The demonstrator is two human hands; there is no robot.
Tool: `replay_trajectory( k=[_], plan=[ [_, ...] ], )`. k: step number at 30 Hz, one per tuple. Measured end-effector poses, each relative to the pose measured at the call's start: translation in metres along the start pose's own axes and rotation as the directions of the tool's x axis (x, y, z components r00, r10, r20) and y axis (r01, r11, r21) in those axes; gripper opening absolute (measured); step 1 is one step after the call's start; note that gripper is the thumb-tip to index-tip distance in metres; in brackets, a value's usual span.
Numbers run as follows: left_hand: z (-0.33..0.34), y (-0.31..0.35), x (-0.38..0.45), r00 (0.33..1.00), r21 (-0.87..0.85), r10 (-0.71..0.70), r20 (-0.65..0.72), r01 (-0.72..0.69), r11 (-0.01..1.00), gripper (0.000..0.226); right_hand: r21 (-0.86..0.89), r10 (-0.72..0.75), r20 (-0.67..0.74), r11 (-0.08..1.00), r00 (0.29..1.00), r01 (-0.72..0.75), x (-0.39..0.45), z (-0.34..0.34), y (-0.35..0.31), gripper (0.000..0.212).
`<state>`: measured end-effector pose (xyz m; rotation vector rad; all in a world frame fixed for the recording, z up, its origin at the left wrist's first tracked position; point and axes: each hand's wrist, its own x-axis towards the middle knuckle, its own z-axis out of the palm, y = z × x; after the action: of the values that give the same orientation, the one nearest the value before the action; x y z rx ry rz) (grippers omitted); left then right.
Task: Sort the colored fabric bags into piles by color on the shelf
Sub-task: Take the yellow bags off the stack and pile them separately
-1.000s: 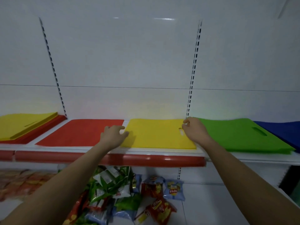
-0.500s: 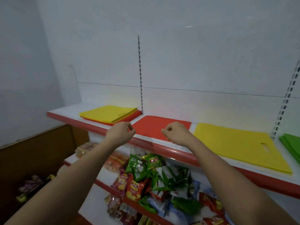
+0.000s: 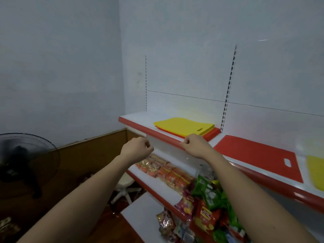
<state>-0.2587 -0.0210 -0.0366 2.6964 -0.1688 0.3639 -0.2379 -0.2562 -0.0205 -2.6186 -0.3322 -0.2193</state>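
A mixed stack lies at the left end of the white shelf (image 3: 135,118): a yellow bag (image 3: 182,126) on top with red bags (image 3: 213,135) under it. To its right a single red bag (image 3: 257,156) lies flat, and the edge of another yellow bag (image 3: 316,172) shows at the frame's right. My left hand (image 3: 137,149) hovers in front of the shelf edge, fingers curled, holding nothing. My right hand (image 3: 194,145) hovers at the shelf's red lip just in front of the mixed stack, fingers curled and empty.
Snack packets (image 3: 166,172) fill the lower shelves, with green and red packs (image 3: 210,204) further right. A black fan (image 3: 22,160) stands at the left by a wooden panel. A white stool (image 3: 124,183) sits on the floor beneath.
The view has swung left, away from the green and blue piles. Both hands left the sorted yellow bag and moved left, now curled in front of the mixed yellow-and-red stack.
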Motion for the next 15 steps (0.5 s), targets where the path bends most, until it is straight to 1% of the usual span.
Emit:
replay_trajectory(
  k=[3,6,15],
  plan=[
    [-0.012,-0.038,0.01,1.0,-0.007,0.006,0.006,-0.006,1.0,0.028,0.014,0.025,0.023,1.0,0.999,-0.025,0.022,0.018,-0.02,0.037],
    [-0.015,-0.059,0.028,1.0,-0.005,0.027,0.0,-0.027,1.0,0.028,0.026,0.055,0.034,0.998,0.998,-0.056,0.038,0.031,-0.026,0.036],
    [0.029,-0.068,0.103,0.988,-0.084,0.143,0.06,-0.138,0.987,0.024,-0.028,0.139,0.042,0.99,0.989,-0.138,0.095,0.059,-0.007,0.033]
  ],
)
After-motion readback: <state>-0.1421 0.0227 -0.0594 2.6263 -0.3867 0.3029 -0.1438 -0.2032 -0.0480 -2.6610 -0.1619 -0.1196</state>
